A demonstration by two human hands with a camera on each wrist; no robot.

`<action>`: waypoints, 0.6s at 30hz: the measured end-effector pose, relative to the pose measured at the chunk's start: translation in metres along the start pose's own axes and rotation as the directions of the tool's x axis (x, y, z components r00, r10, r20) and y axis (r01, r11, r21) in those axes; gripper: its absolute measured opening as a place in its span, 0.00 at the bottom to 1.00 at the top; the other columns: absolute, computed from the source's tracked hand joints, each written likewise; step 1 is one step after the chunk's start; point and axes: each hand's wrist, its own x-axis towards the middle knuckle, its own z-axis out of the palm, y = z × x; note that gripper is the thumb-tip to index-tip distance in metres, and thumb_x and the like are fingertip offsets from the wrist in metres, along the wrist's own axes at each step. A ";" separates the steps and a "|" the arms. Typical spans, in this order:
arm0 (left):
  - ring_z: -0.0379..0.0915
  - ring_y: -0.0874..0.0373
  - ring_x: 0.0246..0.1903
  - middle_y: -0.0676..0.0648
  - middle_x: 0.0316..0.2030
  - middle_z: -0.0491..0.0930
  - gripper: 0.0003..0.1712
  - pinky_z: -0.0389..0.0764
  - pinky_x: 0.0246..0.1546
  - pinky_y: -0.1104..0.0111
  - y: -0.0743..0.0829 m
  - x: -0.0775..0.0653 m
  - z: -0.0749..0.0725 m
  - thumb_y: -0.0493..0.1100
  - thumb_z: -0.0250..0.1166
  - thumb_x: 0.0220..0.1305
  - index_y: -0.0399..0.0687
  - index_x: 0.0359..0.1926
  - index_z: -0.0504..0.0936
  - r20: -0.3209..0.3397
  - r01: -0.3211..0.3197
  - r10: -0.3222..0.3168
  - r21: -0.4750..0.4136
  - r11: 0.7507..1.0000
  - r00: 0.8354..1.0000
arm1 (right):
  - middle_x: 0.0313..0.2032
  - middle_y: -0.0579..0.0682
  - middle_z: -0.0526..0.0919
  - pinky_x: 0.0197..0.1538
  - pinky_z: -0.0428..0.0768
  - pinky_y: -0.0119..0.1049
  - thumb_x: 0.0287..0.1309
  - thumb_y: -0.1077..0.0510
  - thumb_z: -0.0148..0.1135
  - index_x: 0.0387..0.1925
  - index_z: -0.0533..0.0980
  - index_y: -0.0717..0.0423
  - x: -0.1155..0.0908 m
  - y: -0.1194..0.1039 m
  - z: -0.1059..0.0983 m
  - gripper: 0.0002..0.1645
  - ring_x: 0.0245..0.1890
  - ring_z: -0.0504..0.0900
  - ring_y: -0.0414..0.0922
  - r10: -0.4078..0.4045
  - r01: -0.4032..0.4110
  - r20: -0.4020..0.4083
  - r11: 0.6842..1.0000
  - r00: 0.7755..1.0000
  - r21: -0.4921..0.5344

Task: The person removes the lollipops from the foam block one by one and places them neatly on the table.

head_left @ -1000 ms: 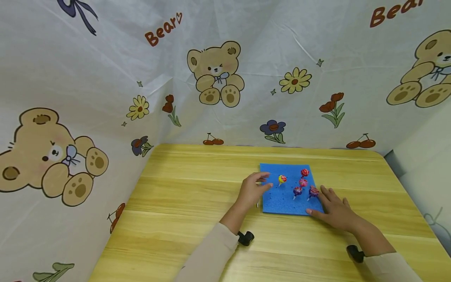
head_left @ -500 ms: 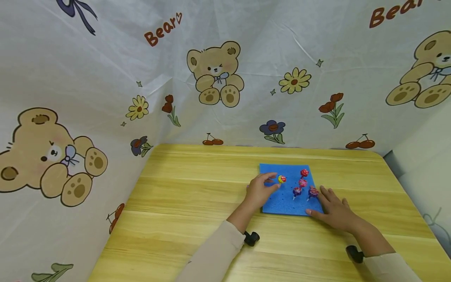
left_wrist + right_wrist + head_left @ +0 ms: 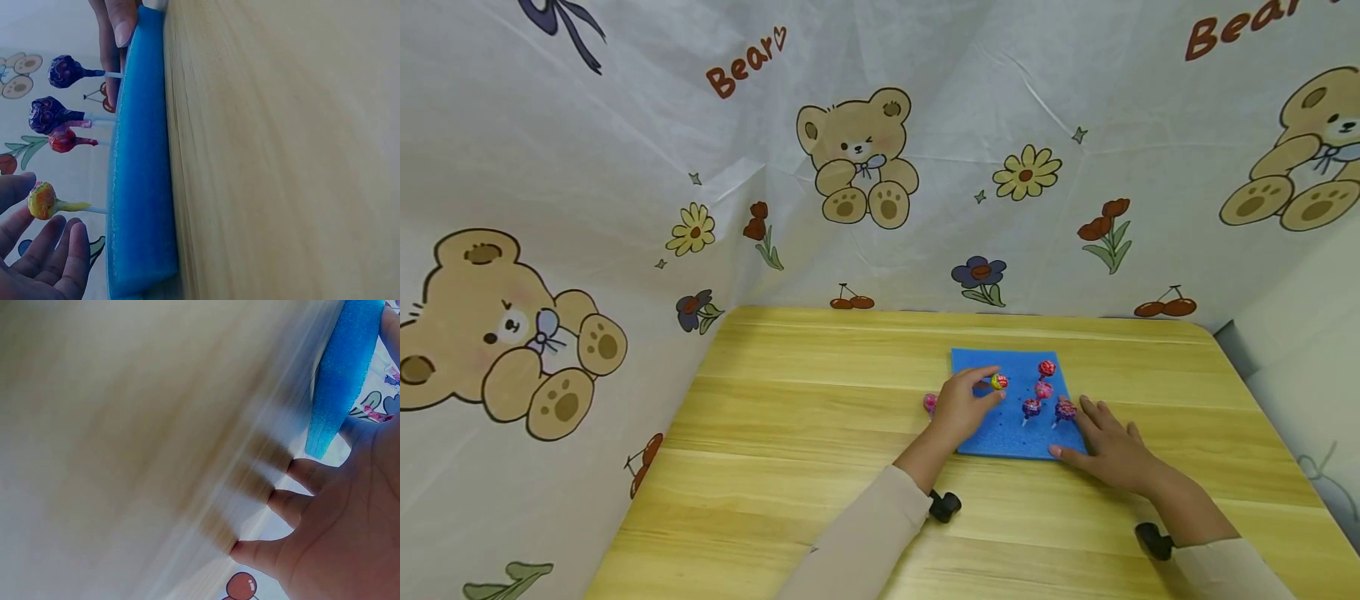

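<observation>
A yellow-and-red lollipop (image 3: 999, 382) stands with its stick in a blue foam board (image 3: 1000, 442). My left hand (image 3: 961, 408) reaches over the board's left side, thumb and forefinger on either side of that candy. In the left wrist view its fingertips are right at the yellow wrapper (image 3: 42, 201), the other fingers loosely bent. My right hand (image 3: 1116, 446) lies at the board's right edge, thumb on the board, other fingers spread to the table. Beside it stand a purple lollipop (image 3: 1065, 409), another purple lollipop (image 3: 1032, 407), a pink lollipop (image 3: 1043, 389) and a red lollipop (image 3: 1047, 368).
Another pink lollipop (image 3: 930, 403) shows left of the board, partly hidden behind my left hand. The board lies on a wooden table (image 3: 775, 433) and has small holes. A white cloth (image 3: 955, 108) printed with bears hangs along the table's back and left.
My left hand has moved right across the board to the yellow-and-red lollipop, bringing the pink lollipop left of the board into sight. My right hand has stayed in place.
</observation>
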 end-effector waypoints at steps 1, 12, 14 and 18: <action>0.78 0.64 0.52 0.56 0.56 0.81 0.25 0.80 0.53 0.68 0.000 0.000 0.001 0.49 0.69 0.67 0.60 0.64 0.80 0.002 -0.004 0.004 0.003 1.000 1.000 | 0.76 0.74 0.49 0.61 0.43 0.85 0.64 0.31 0.59 0.75 0.55 0.70 0.000 0.000 0.000 0.57 0.75 0.44 0.76 0.000 0.000 -0.001 1.000 1.000 -0.001; 0.78 0.67 0.48 0.58 0.54 0.83 0.20 0.80 0.48 0.72 -0.004 0.002 0.004 0.47 0.69 0.67 0.59 0.60 0.83 -0.015 -0.016 0.016 -0.027 0.999 1.000 | 0.75 0.75 0.50 0.61 0.43 0.85 0.64 0.31 0.58 0.75 0.55 0.70 0.000 -0.001 -0.001 0.58 0.75 0.44 0.77 0.008 -0.008 0.006 1.000 1.000 -0.005; 0.79 0.67 0.47 0.58 0.53 0.83 0.19 0.80 0.46 0.73 -0.004 0.002 0.004 0.47 0.69 0.67 0.58 0.59 0.84 -0.022 -0.017 0.016 -0.040 0.999 1.000 | 0.75 0.75 0.50 0.61 0.43 0.85 0.64 0.31 0.59 0.75 0.55 0.70 0.000 -0.001 -0.001 0.57 0.74 0.44 0.77 0.008 -0.008 0.007 1.000 1.000 -0.006; 0.79 0.68 0.46 0.57 0.51 0.84 0.18 0.79 0.45 0.74 -0.003 0.002 0.002 0.46 0.69 0.66 0.56 0.57 0.85 -0.034 -0.008 0.007 -0.046 0.999 0.999 | 0.75 0.75 0.50 0.61 0.43 0.86 0.64 0.31 0.58 0.75 0.56 0.70 0.000 0.000 0.000 0.57 0.74 0.45 0.77 0.009 -0.009 0.008 1.000 1.000 -0.009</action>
